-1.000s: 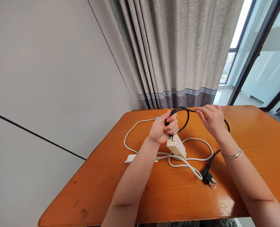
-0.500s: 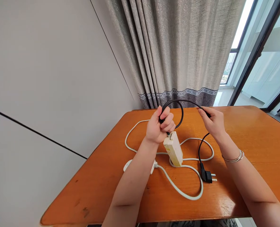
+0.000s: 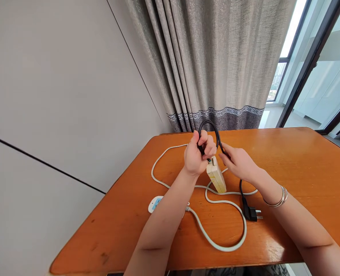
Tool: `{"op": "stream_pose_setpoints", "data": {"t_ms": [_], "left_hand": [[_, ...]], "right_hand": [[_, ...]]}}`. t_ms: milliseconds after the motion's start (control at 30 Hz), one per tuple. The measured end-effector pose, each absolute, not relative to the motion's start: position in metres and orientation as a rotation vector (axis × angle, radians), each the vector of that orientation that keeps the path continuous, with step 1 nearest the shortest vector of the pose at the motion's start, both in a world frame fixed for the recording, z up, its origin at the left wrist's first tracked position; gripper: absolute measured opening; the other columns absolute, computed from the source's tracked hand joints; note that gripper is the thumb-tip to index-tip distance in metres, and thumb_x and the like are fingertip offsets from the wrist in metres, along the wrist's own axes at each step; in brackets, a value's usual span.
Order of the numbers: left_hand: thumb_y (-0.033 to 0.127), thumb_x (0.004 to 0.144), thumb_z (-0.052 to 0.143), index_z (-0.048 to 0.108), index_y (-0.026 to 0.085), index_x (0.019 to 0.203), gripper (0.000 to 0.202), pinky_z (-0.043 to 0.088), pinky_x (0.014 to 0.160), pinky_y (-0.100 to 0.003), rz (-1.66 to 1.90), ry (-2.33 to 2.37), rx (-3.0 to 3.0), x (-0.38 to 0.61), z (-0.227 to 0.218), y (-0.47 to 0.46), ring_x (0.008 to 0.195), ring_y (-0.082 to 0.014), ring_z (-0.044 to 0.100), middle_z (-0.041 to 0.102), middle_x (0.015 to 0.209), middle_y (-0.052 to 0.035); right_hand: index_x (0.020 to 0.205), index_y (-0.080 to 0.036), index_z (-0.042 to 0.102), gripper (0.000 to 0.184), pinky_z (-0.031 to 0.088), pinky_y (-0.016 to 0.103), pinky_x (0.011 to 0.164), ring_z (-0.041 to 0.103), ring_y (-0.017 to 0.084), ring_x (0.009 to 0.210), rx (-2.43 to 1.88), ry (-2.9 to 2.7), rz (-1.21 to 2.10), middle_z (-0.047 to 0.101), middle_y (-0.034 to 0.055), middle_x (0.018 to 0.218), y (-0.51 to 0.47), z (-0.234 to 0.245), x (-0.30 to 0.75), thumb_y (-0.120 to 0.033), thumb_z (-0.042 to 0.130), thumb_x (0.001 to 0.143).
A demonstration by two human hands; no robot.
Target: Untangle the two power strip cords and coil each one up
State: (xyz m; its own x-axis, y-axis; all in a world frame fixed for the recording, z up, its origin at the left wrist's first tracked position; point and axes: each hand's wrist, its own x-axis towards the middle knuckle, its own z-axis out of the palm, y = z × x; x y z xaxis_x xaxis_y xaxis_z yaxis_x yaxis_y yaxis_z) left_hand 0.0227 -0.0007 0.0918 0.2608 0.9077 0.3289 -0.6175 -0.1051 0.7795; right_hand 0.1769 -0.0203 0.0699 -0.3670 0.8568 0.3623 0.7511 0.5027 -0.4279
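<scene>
My left hand [image 3: 197, 156] is closed around a black cable [image 3: 212, 128] that arches up in a tight loop above it, just over a cream adapter block [image 3: 216, 177] hanging tilted below the fist. My right hand [image 3: 238, 163] pinches the same black cable close beside the left hand. The cable drops past my right wrist to a black plug [image 3: 252, 213] lying on the orange wooden table [image 3: 302, 161]. A white cord [image 3: 215, 237] loops across the table around the block.
A white plug with a blue face [image 3: 155, 203] lies by my left forearm. Grey curtains [image 3: 212, 61] hang behind the table, a white wall stands to the left, and a glass door [image 3: 325, 76] is at the right. A bangle is on my right wrist.
My right hand has slid along the black cable toward my left hand, shrinking the loop. The black plug dragged slightly and the white cord's loop shifted nearer the front edge.
</scene>
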Motion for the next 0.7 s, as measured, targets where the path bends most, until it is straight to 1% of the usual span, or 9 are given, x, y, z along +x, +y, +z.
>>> {"op": "stream_pose_setpoints", "data": {"t_ms": [67,100,133,200,267,333,433,567,700], "left_hand": [[0.055,0.099,0.045,0.021,0.019,0.062,0.057,0.032,0.043,-0.021,1.373,0.362,1.063,0.024,0.091,0.001,0.038,-0.0055,0.034,0.05,0.055,0.0029],[0.055,0.099,0.046,0.021,0.019,0.061,0.058,0.038,0.046,-0.021,1.395,0.366,1.073,0.025,0.09,0.003,0.043,-0.0056,0.043,0.06,0.066,0.0002],[0.055,0.098,0.046,0.022,0.018,0.06,0.058,0.044,0.052,-0.021,1.419,0.372,1.078,0.025,0.09,0.004,0.052,-0.0068,0.053,0.068,0.081,-0.0026],[0.055,0.098,0.045,0.023,0.018,0.058,0.059,0.055,0.07,-0.025,1.47,0.379,1.089,0.026,0.089,0.008,0.081,-0.0129,0.068,0.071,0.111,-0.0052],[0.056,0.098,0.046,0.026,0.018,0.057,0.058,0.057,0.088,-0.033,1.513,0.361,1.107,0.026,0.088,0.011,0.111,-0.0208,0.066,0.067,0.126,-0.0052],[0.055,0.097,0.047,0.03,0.019,0.057,0.057,0.055,0.098,-0.041,1.539,0.334,1.133,0.026,0.086,0.014,0.126,-0.0256,0.06,0.066,0.13,-0.0051],[0.055,0.099,0.043,0.034,0.019,0.057,0.056,0.051,0.104,-0.046,1.549,0.355,1.162,0.024,0.083,0.018,0.135,-0.0267,0.054,0.065,0.133,-0.0044],[0.058,0.098,0.04,0.032,0.019,0.057,0.057,0.046,0.109,-0.046,1.61,0.41,1.174,0.022,0.079,0.025,0.14,-0.0255,0.049,0.064,0.137,-0.0046],[0.062,0.094,0.049,0.032,0.019,0.057,0.06,0.04,0.114,-0.044,1.71,0.412,1.185,0.023,0.074,0.031,0.141,-0.0244,0.047,0.065,0.135,-0.0059]], "right_hand": [[0.139,-0.013,0.048,0.042,0.037,0.025,0.061,0.066,0.019,0.07,-1.408,-2.301,0.215,0.074,0.008,0.087,-0.026,0.072,0.171,-0.026,0.041,0.101],[0.146,-0.011,0.041,0.048,0.039,0.026,0.063,0.069,0.022,0.075,-1.449,-2.346,0.194,0.075,0.0105,0.093,-0.029,0.073,0.169,-0.027,0.04,0.101],[0.151,-0.009,0.035,0.052,0.041,0.027,0.065,0.071,0.024,0.08,-1.484,-2.391,0.175,0.076,0.013,0.097,-0.031,0.074,0.167,-0.028,0.038,0.103],[0.155,-0.005,0.027,0.056,0.046,0.03,0.068,0.073,0.027,0.087,-1.544,-2.468,0.132,0.076,0.0171,0.103,-0.034,0.075,0.163,-0.029,0.033,0.104],[0.157,-0.003,0.023,0.058,0.05,0.033,0.07,0.074,0.029,0.09,-1.591,-2.527,0.085,0.075,0.0195,0.104,-0.037,0.075,0.161,-0.028,0.03,0.105],[0.158,-0.002,0.02,0.06,0.053,0.034,0.071,0.074,0.029,0.09,-1.625,-2.569,0.033,0.075,0.0205,0.104,-0.038,0.075,0.16,-0.026,0.031,0.105],[0.159,-0.001,0.017,0.065,0.057,0.035,0.072,0.075,0.029,0.09,-1.658,-2.634,-0.032,0.074,0.0226,0.105,-0.04,0.074,0.159,-0.019,0.037,0.1],[0.158,0.002,0.019,0.067,0.059,0.035,0.073,0.074,0.029,0.091,-1.674,-2.699,-0.067,0.072,0.0245,0.11,-0.045,0.071,0.16,-0.017,0.041,0.098],[0.158,-0.006,0.027,0.062,0.058,0.034,0.069,0.075,0.028,0.088,-1.675,-2.674,-0.095,0.073,0.0204,0.105,-0.051,0.071,0.165,-0.017,0.043,0.099]]}}
